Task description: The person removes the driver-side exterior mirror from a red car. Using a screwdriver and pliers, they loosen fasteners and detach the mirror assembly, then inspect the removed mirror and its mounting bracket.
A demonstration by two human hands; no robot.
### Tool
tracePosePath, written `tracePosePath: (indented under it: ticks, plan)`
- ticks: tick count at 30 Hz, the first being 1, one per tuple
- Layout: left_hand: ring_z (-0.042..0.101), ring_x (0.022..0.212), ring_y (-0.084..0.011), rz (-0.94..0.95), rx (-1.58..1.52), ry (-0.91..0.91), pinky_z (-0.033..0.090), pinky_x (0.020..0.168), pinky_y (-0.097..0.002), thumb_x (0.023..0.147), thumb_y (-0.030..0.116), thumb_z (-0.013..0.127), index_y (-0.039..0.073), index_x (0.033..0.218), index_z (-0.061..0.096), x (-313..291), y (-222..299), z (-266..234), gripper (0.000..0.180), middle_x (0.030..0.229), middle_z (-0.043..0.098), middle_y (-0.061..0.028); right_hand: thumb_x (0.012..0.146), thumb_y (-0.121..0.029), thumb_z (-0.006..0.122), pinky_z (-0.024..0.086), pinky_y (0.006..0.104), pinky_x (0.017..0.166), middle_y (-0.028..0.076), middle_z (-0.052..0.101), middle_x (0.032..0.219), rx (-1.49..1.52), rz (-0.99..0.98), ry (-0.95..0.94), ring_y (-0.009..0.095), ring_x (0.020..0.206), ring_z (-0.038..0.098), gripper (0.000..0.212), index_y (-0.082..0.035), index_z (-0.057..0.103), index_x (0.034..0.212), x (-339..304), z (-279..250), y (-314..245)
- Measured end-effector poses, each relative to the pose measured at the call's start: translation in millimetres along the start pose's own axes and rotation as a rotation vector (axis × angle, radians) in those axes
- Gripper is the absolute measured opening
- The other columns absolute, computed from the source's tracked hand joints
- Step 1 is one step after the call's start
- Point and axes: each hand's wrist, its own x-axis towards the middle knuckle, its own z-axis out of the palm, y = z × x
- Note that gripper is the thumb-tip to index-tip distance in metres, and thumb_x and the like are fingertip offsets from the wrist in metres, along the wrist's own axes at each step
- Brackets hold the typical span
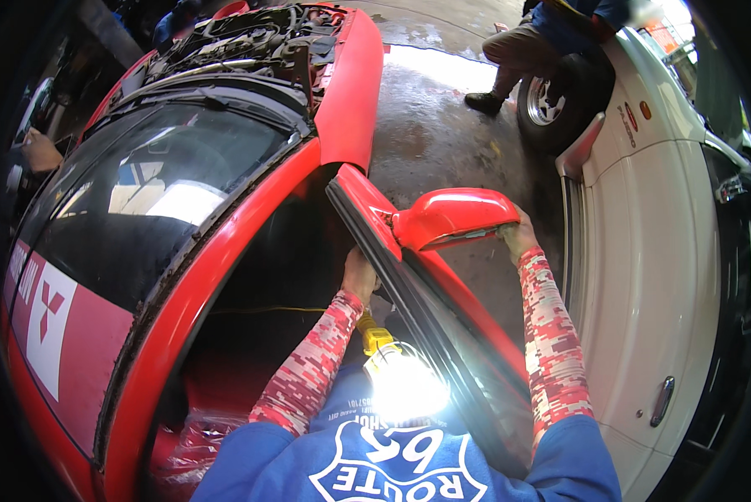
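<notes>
A red car's side mirror (459, 216) sticks out from the front corner of the opened car door (476, 305). My right hand (522, 234) grips the mirror's outer end, the fingers curled around its housing. On the inner side of the door, my left hand (359, 276) is up against the black window frame (365, 224); its fingers are mostly hidden there. Close below that hand is a yellow-bodied lamp or tool (377, 337), partly lost in the glare of a bright light (409, 386) in front of my chest.
The red car's windshield (170, 184) is at left, its engine bay (250, 50) exposed. A white vehicle (643, 251) stands close on the right. Beside its front wheel (551, 100), another person (530, 46) crouches. Clear plastic (204, 439) covers part of the car interior. A yellow cord (266, 309) crosses the door opening.
</notes>
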Motion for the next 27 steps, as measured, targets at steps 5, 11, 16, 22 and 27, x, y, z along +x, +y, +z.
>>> tracePosePath:
  ticks: [5,11,16,22,27]
  plan:
    - [0.045,0.042,-0.0089,-0.016,-0.150,-0.046,0.025,0.037,-0.0279,0.100,0.034,0.055,0.011,0.095,0.063,6,-3,4,0.025,0.060,0.053,0.0013,0.069,0.012,0.045,0.047,0.0258,0.060,0.001,0.068,0.090,-0.015,-0.012,0.020,0.012,0.070,0.059,0.063,-0.005,0.064,0.126,0,0,3]
    - [0.059,0.067,-0.0105,0.025,0.170,0.006,0.047,0.058,-0.0289,0.096,0.029,0.064,0.006,0.105,0.067,8,-5,-2,0.025,0.083,0.065,-0.0007,0.070,0.010,0.047,0.048,0.0272,0.061,0.002,0.067,0.091,-0.020,0.017,0.006,0.014,0.072,0.060,0.060,-0.007,0.065,0.125,-2,1,-3]
    - [0.050,0.047,-0.0086,0.655,0.120,0.061,0.037,0.042,-0.0288,0.099,0.031,0.061,0.008,0.105,0.066,20,-25,9,0.025,0.072,0.060,0.0017,0.073,0.008,0.054,0.050,0.0304,0.063,0.004,0.067,0.095,0.237,0.209,-0.002,0.017,0.077,0.061,0.050,-0.009,0.065,0.118,-9,0,2]
    - [0.049,0.047,-0.0087,-0.024,-0.075,-0.040,0.034,0.041,-0.0289,0.099,0.030,0.062,0.008,0.100,0.065,17,-17,-6,0.022,0.068,0.058,0.0024,0.087,-0.032,0.058,0.045,0.0341,0.078,0.001,0.062,0.095,0.797,0.145,-0.341,0.016,0.080,0.055,0.039,-0.008,0.063,0.118,-22,-19,26]
    - [0.046,0.045,-0.0084,0.068,-0.081,0.004,0.028,0.040,-0.0277,0.099,0.028,0.057,0.010,0.095,0.064,4,-7,4,0.020,0.063,0.054,0.0017,0.091,-0.070,0.050,0.039,0.0335,0.082,0.004,0.065,0.099,0.943,0.262,-0.241,0.018,0.087,0.052,0.068,-0.009,0.064,0.119,-18,-24,22]
